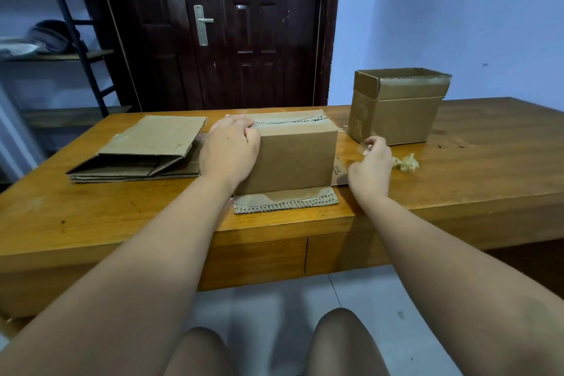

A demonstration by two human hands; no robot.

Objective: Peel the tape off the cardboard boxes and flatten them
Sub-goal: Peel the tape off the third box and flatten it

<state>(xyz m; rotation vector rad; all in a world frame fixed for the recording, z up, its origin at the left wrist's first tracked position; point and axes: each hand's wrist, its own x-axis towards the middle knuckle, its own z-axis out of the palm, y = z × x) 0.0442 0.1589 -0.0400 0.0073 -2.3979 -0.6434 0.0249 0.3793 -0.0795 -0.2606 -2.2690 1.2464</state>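
Observation:
A brown cardboard box (294, 159) stands on the wooden table (457, 180), its lower flaps spread flat toward me and to the right. My left hand (230, 146) grips its top left corner, fingers curled over the edge by the taped seam. To the right of the box, my right hand (372, 162) pinches a strip of clear tape (367, 148) between curled fingers. A crumpled tape ball (407, 163) lies just right of that hand. A second, open-topped box (396, 107) stands upright at the back right.
A stack of flattened boxes (143, 152) lies on the left of the table. Behind the table is a dark wooden door (244, 24); a metal shelf rack (61, 40) stands at the far left. My knees show below the table's front edge.

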